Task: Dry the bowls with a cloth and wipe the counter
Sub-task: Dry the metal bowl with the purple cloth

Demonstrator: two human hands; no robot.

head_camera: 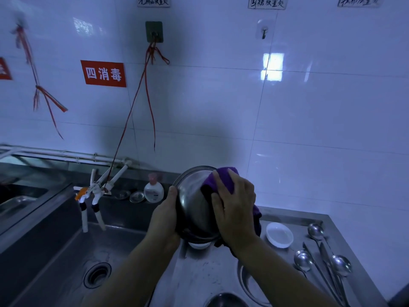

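Observation:
A steel bowl (192, 200) is held up on edge above the steel counter (210, 269), its shiny side facing me. My left hand (164, 220) grips its left rim. My right hand (235, 209) presses a purple cloth (223, 177) against the bowl's right side; part of the cloth hangs down behind my wrist. A small white dish (279, 234) lies on the counter to the right. Under the bowl a white bowl (199, 245) peeks out. Another steel bowl (228, 300) shows at the bottom edge.
A deep sink (97, 251) with a drain lies to the left, with taps (93, 196) above it. A soap bottle (153, 190) and small steel dishes stand on the back ledge. Several spoons and knives (325, 258) lie at the counter's right edge. A tiled wall rises behind.

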